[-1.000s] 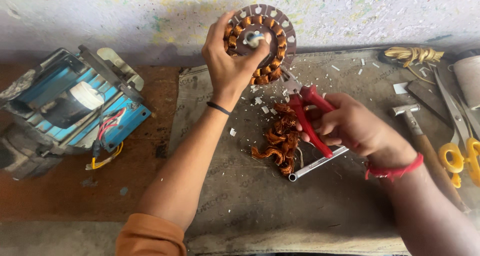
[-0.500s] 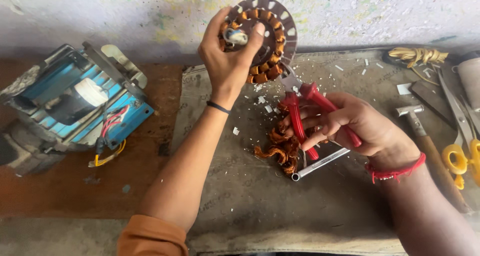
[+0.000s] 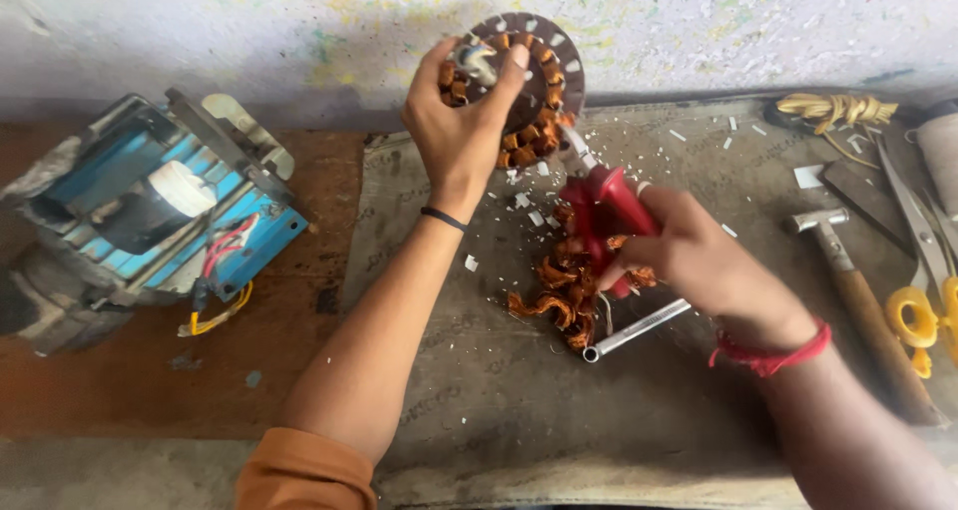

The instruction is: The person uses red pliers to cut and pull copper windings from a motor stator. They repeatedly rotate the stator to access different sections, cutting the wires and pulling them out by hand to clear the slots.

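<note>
Left hand (image 3: 461, 131) clamps a motor stator (image 3: 529, 81) upright, steadying it; right hand (image 3: 689, 255) grips red-handled pliers (image 3: 597, 211) at its copper windings.

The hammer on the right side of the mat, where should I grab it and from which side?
Take the hammer by its wooden handle, around the middle, coming down from above. It lies flat on the mat with its metal head toward the wall, and the handle is the long bare part. Yellow-handled scissors lie close on its right, so the left side probably leaves more room for the fingers.
</note>
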